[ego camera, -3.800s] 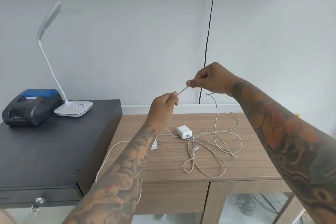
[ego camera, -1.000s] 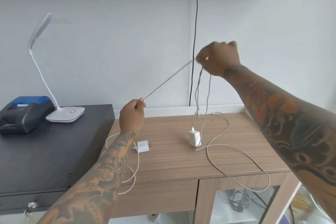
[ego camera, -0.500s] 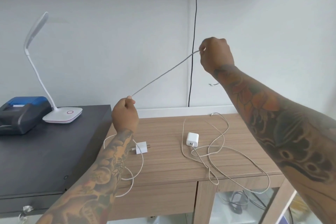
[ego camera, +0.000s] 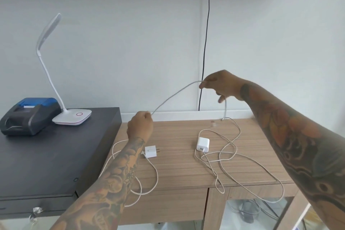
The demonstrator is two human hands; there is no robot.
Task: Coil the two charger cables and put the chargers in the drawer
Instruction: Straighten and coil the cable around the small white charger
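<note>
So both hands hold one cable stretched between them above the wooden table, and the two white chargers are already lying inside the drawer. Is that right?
Not quite. The head view shows the left hand and right hand holding one cable above the wooden table, but both chargers lie on the tabletop, not in a drawer.

Two chargers [ego camera: 203,144] on table [ego camera: 177,173], cables [ego camera: 242,164] around them; lamp [ego camera: 71,116], printer [ego camera: 28,115] on cabinet [ego camera: 46,155] left.
</note>
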